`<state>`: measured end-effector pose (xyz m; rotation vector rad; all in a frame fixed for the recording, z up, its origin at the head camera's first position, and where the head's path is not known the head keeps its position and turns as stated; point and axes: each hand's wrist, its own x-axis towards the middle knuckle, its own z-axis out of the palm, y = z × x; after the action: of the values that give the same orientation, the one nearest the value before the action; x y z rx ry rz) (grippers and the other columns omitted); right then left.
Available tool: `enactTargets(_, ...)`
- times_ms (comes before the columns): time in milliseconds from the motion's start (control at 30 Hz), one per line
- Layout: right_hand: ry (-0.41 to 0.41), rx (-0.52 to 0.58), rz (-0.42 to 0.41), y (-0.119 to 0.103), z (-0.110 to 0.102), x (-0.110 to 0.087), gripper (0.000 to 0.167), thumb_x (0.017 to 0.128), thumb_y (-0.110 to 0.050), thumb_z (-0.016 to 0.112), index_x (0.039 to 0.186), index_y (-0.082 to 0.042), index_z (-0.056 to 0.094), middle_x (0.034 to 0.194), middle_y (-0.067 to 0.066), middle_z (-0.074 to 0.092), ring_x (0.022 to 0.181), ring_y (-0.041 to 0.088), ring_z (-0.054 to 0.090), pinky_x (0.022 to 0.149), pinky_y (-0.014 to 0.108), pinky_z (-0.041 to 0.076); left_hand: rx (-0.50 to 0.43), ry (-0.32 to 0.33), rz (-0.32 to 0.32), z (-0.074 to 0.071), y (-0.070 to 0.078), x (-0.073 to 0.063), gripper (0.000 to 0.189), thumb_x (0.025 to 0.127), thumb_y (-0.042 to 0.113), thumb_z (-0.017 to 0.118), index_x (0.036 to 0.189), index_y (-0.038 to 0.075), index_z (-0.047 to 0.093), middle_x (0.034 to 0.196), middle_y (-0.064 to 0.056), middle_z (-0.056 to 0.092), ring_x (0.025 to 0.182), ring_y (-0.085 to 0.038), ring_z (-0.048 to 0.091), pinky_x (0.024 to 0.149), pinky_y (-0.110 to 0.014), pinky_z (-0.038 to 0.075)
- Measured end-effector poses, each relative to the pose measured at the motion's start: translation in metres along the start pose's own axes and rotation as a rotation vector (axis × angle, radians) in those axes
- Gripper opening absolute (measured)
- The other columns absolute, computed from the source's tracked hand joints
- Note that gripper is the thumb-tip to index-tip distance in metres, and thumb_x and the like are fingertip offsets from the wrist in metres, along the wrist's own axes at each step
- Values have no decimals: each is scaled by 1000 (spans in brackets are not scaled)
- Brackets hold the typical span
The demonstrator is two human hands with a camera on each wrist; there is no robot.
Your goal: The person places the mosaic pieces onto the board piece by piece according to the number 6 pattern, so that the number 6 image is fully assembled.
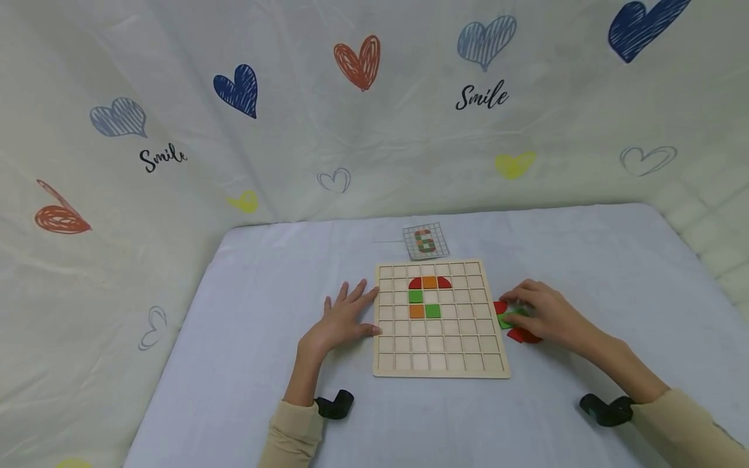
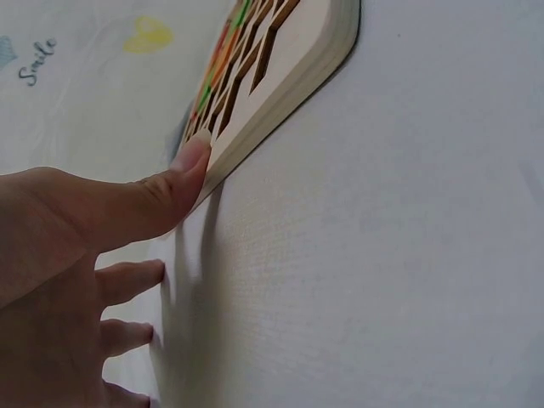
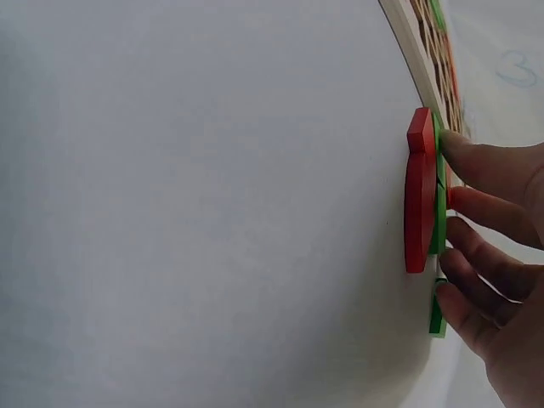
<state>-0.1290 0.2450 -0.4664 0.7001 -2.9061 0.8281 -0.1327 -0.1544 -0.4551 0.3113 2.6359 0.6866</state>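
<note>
A square wooden grid board (image 1: 435,365) lies on the white-covered table. In its upper left cells are red quarter-round, orange and green square pieces, such as the orange piece (image 1: 430,283). My left hand (image 1: 341,325) is spread at the board's left edge; in the left wrist view its thumb (image 2: 183,174) touches the rim. Right of the board, my right hand (image 1: 547,315) reaches over loose red and green pieces. Its thumb (image 3: 489,166) touches a green piece (image 3: 440,221), beside a red piece (image 3: 415,208). The hand partly hides the pile, and no piece is lifted.
Beyond the board's far edge lies a small pattern card (image 1: 426,241) with a coloured grid design. A white cloth (image 1: 415,149) printed with hearts hangs behind the table. A black wrist device (image 1: 335,404) is on the left wrist, another (image 1: 606,411) on the right.
</note>
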Motion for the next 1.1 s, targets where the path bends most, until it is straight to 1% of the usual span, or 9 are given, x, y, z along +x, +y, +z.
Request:
enactTargets(167, -46, 9, 35, -3, -1, 6, 27, 81, -10, 86, 105, -4, 75, 101, 5, 68, 89, 21, 60, 74, 34, 53, 2, 0, -5, -1, 1, 0, 85, 90, 37, 79, 162, 26, 35, 173, -3, 16, 161, -38, -1, 122, -72, 0)
enactTargets(300, -76, 36, 83, -5, -2, 10, 26, 82, -9, 85, 104, -3, 71, 103, 8, 69, 92, 24, 61, 78, 39, 54, -2, 6, 0, -2, 2, 0, 85, 90, 36, 80, 162, 24, 36, 173, -5, 17, 160, -40, 0, 121, -73, 1)
enactTargets(500, -75, 50, 109, -7, 2, 12, 25, 86, -6, 80, 107, -1, 68, 102, 10, 72, 92, 25, 64, 82, 45, 56, -5, 8, 1, -1, 2, 0, 85, 89, 37, 80, 161, 24, 37, 173, -5, 18, 160, -39, 0, 121, -73, 1)
enactTargets(567, -58, 54, 101, -7, 4, 11, 23, 86, -4, 79, 107, -2, 69, 101, 9, 73, 91, 22, 64, 81, 42, 57, -10, 8, 1, 0, 2, 0, 85, 89, 36, 80, 161, 24, 37, 173, -5, 18, 160, -39, 1, 121, -73, 1)
enactTargets(700, -13, 55, 70, -7, 6, 6, 22, 85, -1, 80, 104, -5, 71, 96, 4, 73, 83, 15, 62, 74, 30, 56, -9, 2, 0, 2, 3, 1, 85, 89, 36, 80, 161, 24, 38, 173, -5, 19, 160, -40, 1, 121, -73, 1)
enactTargets(800, 34, 64, 31, -8, 7, 4, 22, 82, 2, 82, 100, -7, 72, 92, 0, 73, 79, 9, 61, 69, 24, 54, -5, -3, 1, 2, 3, 0, 85, 89, 37, 80, 161, 24, 38, 173, -5, 18, 160, -40, 1, 121, -73, 1)
enactTargets(867, 68, 80, -7, -9, 7, 4, 24, 81, 4, 83, 98, -9, 74, 92, -2, 72, 78, 6, 62, 69, 22, 55, -5, 2, 1, 1, 3, 0, 85, 89, 37, 80, 161, 24, 38, 173, -5, 18, 160, -40, 1, 121, -73, 1)
enactTargets(1000, 112, 123, -70, -13, 7, 7, 26, 78, 6, 84, 96, -10, 76, 93, -4, 71, 79, 8, 68, 72, 18, 58, -6, 8, 3, 0, 3, -1, 85, 89, 36, 80, 161, 23, 38, 173, -5, 19, 160, -40, 1, 121, -73, 1)
enactTargets(1100, 115, 156, -83, -16, 7, 11, 27, 77, 6, 85, 99, -8, 77, 94, -2, 71, 82, 13, 71, 72, 18, 59, -13, 9, 4, -1, 3, -2, 84, 89, 36, 80, 161, 23, 38, 173, -5, 19, 160, -40, 1, 121, -73, 1)
